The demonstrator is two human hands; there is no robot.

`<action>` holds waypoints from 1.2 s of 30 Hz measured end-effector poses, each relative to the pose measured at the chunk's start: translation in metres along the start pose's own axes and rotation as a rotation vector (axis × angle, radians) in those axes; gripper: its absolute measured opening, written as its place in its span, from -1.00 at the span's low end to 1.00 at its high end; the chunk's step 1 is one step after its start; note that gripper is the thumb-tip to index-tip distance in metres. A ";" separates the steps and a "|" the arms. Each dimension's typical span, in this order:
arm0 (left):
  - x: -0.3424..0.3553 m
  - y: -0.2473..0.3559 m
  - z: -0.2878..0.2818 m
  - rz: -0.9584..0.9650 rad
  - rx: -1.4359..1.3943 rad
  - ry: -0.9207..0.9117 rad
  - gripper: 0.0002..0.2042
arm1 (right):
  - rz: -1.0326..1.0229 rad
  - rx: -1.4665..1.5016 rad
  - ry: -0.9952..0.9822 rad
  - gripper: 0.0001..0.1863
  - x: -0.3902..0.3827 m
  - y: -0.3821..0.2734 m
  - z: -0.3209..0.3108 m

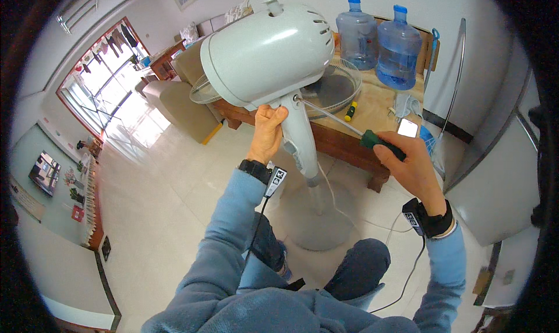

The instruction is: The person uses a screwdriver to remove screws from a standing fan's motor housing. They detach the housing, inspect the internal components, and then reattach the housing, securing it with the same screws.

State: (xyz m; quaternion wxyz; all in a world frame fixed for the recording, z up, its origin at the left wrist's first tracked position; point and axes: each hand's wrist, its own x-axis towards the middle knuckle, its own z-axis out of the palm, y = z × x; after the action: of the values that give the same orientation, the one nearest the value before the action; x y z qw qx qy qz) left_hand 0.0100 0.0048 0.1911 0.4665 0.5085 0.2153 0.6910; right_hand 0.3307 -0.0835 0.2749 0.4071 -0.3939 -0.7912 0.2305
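Observation:
In front of me stands a pedestal fan, its pale motor housing point(268, 53) tilted on top of the neck point(300, 129). My left hand point(268, 129) is closed around the upper neck, just under the housing, thumb on top. My right hand point(410, 164) grips the green handle of a screwdriver point(378, 142). The long shaft runs left and its tip meets the screw hole point(296, 98) at the side of the neck. Below, the round base point(320, 222) rests on the tiled floor.
Behind the fan, a wooden table point(372, 82) bears two large water bottles point(399, 50), a wire fan grille point(349, 80), a yellow-and-black screwdriver point(350, 111), a phone point(407, 128) and a face mask point(406, 105). A cable point(332, 187) hangs from the neck. A sofa point(174, 103) stands at left.

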 end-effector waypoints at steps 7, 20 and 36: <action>-0.001 0.005 0.011 0.004 -0.076 0.073 -0.69 | -0.028 -0.074 0.005 -0.75 0.005 -0.004 -0.002; -0.003 0.012 0.024 0.024 -0.085 0.093 -0.75 | 0.027 -0.071 -0.023 -0.78 0.005 -0.012 -0.004; -0.003 0.011 0.018 0.010 -0.119 0.071 -0.78 | 0.049 -0.049 -0.025 -0.78 0.005 -0.010 -0.003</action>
State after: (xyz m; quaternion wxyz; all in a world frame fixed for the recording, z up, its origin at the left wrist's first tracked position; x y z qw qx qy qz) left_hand 0.0218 -0.0064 0.2051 0.4844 0.4561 0.1879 0.7225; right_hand 0.3273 -0.0847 0.2860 0.3817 -0.4204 -0.7916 0.2258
